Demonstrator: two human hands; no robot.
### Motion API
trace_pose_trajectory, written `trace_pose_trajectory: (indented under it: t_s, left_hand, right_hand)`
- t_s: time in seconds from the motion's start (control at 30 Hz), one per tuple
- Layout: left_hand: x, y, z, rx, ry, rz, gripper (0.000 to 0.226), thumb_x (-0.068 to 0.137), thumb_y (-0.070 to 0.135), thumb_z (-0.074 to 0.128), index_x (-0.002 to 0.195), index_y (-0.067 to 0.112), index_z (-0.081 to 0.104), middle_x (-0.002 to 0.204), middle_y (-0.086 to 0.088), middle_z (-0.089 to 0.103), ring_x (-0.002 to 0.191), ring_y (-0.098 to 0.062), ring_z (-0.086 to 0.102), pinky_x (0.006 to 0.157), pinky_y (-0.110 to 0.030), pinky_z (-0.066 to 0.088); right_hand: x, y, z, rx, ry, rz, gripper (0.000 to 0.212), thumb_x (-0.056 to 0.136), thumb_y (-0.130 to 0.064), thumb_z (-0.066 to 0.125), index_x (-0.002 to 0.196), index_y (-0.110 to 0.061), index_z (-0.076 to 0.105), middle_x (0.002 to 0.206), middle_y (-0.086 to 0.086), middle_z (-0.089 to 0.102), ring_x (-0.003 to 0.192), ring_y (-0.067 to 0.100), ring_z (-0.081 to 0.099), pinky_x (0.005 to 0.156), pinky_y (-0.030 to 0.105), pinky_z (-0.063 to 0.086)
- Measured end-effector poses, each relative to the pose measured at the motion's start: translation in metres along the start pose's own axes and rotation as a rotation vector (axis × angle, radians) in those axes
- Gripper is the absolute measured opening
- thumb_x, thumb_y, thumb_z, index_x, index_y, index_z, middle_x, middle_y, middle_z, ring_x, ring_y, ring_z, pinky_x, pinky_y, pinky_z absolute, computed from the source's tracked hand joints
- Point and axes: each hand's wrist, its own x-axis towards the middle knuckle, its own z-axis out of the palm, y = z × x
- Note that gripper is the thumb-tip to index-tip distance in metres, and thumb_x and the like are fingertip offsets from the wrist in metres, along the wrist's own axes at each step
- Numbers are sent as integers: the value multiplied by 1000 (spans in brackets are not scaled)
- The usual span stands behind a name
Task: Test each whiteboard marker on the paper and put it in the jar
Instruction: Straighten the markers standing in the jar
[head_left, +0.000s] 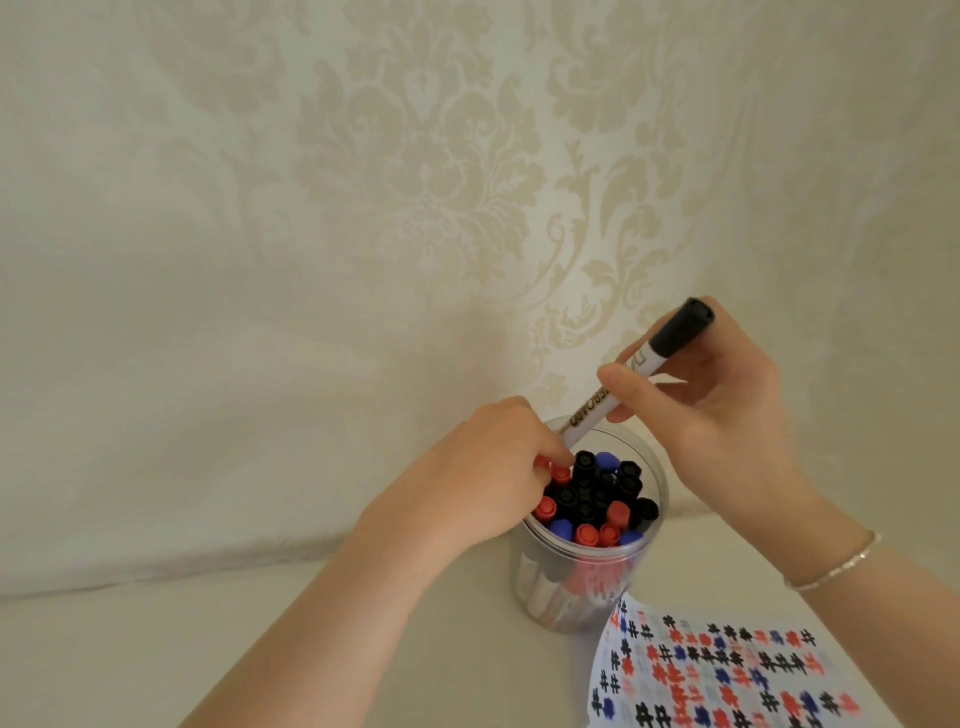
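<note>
The right hand (711, 410) pinches a black-capped marker (631, 382), slanted over the crowded jar (652, 512) rim; the left hand (485, 475) presses fingertips among capped markers (paper (722, 670) just beside).

jar (582, 597) and paper (727, 670) on table (363, 649)

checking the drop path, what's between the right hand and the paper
In the head view, the jar of capped markers stands between the right hand and the paper.

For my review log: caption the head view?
Right hand lowers a black-capped marker into the full jar while left hand parts markers inside.
</note>
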Motion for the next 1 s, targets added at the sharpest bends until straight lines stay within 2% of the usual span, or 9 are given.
trace_pose_trajectory:
  t_s: [0.2,0.33,0.43,0.53,0.63,0.7,0.8,0.9,1.0]
  left_hand:
    - [2,1,2,-40,77,-99,25,85,12,60,98,29,73,102,2,68,89,-18,65,81,-33,55]
    - [3,7,5,106,70,-60,28,86,14,58,109,26,67,107,-4,66,96,-24,64,83,-37,54]
    - [5,10,2,164,30,-62,25,89,16,56,109,22,68,102,-5,66,89,-26,64,75,-34,54]
    - [6,15,-2,209,27,-48,19,90,28,56,98,13,64,88,-6,60,76,-25,59,59,-32,46]
    - [6,22,-5,243,22,-30,26,84,38,66,83,15,55,71,0,44,64,-20,48,47,-26,32]
    - [7,22,-6,222,-5,-34,31,81,40,70,92,13,61,73,0,46,66,-20,51,48,-26,34]
    - [10,21,-4,173,-53,-26,32,83,35,68,106,12,63,89,-5,55,80,-25,59,57,-29,40]
    - [9,24,1,179,-86,23,30,88,28,63,113,12,60,98,-6,49,87,-25,56,64,-30,39]
    - [7,22,3,188,-120,35,31,91,27,58,119,14,56,100,-4,41,91,-24,52,71,-31,41]
  right_hand:
    - [6,-1,-3,-116,-202,48,21,82,2,68,83,-10,50,75,3,64,71,20,65,63,47,56]
    - [3,-6,-1,-211,-287,-37,11,81,-10,58,85,-13,48,78,-5,62,65,15,63,60,27,55]
    - [-1,-9,-1,-278,-323,-40,8,77,-13,53,83,-17,50,76,-4,60,59,15,61,49,15,43]
    - [3,-11,-3,-305,-349,10,8,71,-16,52,78,-19,51,69,2,60,59,25,60,54,37,51]
    - [10,-12,-5,-181,-286,113,14,72,1,58,74,-12,54,71,3,61,59,26,58,61,51,52]
    - [13,-11,-7,-144,-262,154,19,72,9,57,72,-10,53,71,6,62,65,35,55,62,53,50]
    - [14,-12,-7,-215,-285,136,13,67,-6,60,69,-17,52,70,10,61,65,40,54,60,52,48]
    - [10,-14,-8,-339,-344,59,8,62,-19,54,69,-21,50,63,8,56,60,28,52,59,46,46]
    - [3,-18,-12,-241,-258,-59,5,63,-11,52,67,-15,52,61,9,56,55,16,53,53,35,47]
